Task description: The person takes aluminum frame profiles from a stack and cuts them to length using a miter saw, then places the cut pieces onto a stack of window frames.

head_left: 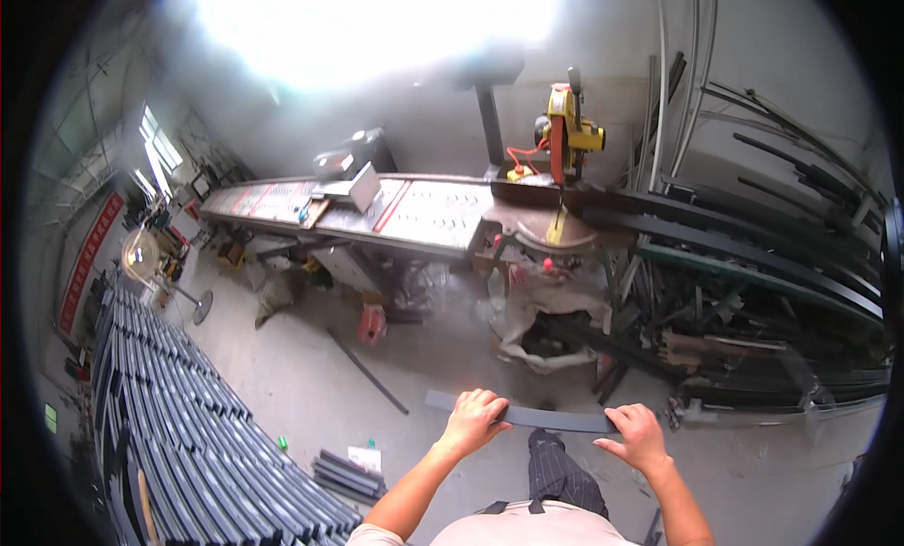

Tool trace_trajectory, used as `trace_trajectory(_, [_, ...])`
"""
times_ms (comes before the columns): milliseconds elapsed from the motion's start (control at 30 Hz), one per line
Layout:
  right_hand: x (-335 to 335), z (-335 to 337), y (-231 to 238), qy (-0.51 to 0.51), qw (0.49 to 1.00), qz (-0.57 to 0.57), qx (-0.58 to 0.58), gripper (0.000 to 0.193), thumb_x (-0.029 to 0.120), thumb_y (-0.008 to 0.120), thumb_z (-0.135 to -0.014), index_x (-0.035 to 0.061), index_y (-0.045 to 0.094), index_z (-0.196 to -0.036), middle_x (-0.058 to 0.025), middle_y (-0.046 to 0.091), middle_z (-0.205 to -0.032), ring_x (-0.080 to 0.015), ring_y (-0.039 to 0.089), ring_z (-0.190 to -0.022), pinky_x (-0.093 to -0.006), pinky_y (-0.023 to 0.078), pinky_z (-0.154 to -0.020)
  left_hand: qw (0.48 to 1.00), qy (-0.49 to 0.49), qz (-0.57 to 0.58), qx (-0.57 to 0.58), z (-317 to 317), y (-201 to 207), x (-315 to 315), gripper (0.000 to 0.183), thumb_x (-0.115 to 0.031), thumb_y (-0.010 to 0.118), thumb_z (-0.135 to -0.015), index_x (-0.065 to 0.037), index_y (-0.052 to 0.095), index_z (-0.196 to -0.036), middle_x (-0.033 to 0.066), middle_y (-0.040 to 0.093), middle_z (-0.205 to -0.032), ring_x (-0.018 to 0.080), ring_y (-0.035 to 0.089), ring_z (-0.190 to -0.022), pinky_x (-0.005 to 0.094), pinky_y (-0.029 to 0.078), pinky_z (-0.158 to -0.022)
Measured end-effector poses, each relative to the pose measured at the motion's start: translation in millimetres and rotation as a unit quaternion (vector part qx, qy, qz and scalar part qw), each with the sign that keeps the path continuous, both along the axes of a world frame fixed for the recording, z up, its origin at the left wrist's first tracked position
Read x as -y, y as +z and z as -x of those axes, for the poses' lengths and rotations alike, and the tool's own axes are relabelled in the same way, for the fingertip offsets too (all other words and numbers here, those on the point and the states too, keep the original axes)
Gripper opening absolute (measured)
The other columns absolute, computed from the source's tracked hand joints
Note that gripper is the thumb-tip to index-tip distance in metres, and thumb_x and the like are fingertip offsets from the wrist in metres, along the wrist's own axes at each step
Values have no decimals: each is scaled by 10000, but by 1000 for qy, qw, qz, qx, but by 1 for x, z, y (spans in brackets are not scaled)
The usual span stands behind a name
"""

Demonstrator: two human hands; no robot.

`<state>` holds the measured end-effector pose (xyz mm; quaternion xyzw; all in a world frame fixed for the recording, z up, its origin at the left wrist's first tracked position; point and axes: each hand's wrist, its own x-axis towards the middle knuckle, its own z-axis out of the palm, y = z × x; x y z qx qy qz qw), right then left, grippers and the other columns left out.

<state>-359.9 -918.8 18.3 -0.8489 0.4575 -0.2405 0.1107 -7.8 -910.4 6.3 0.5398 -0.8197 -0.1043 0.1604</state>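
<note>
Both my hands hold one grey metal profile [556, 420] level across in front of my legs. My left hand [476, 422] is closed over it a little in from its left end, which sticks out past the fingers. At its right end, my right hand [637, 435] grips with fingers curled over the top and thumb apart below. Beyond the profile stands a yellow and orange cut-off saw [563, 132] on its round table [541, 228]. An open whitish sack [551, 358] with dark offcuts in it sits under the saw.
Stacked grey profiles [188, 405] fill the left side, with a smaller pile [347, 477] nearby. A long bench [438, 212] runs left from the saw. Dark bars [753, 235] lie on a rack at right. A loose strip [367, 370] and a standing fan [141, 254] are on the floor.
</note>
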Motion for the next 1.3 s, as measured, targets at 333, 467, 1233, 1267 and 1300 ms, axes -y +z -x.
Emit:
trace_trajectory(333, [372,-67,208,-53,942,331,28,237,60,726,-791,-7,676,-1013,-172,675,-1014,-356,634,-960,-424,513,-865,990,125,64,26,-125,-15,283,414,-250,810,-671,-95,627,-1009,79,599,-985,301,549,-988,427,396,-866])
trace_trajectory(467, [497,-119,290,-86,858,494,-110,273,159,708,-860,28,669,-1096,-122,673,-1094,-315,619,-1056,-405,497,-914,990,113,81,27,-175,-40,404,410,-282,803,-716,-84,630,-1032,87,596,-988,311,546,-986,435,395,-864])
trace_trajectory(1233, [620,-222,290,-339,885,-238,-212,431,319,770,-863,-75,699,-1021,-68,661,-743,-100,563,-666,-242,460,-621,997,-23,78,11,-194,-222,795,465,-383,783,-763,-32,642,-1034,137,617,-984,332,586,-983,449,451,-880])
trace_trajectory(1267, [613,-223,282,-353,881,-224,-223,420,305,766,-857,-64,692,-1042,-78,657,-768,-119,568,-691,-255,464,-650,997,-30,75,17,-194,-222,795,465,-383,783,-763,-32,642,-1034,137,617,-984,332,586,-983,449,451,-880])
trace_trajectory(1300, [604,-218,276,-360,881,-217,-216,411,291,762,-851,-53,685,-1063,-87,653,-793,-138,573,-715,-268,468,-678,997,-19,62,33,-194,-222,797,469,-399,776,-766,-29,643,-1022,140,619,-961,335,591,-962,447,456,-864])
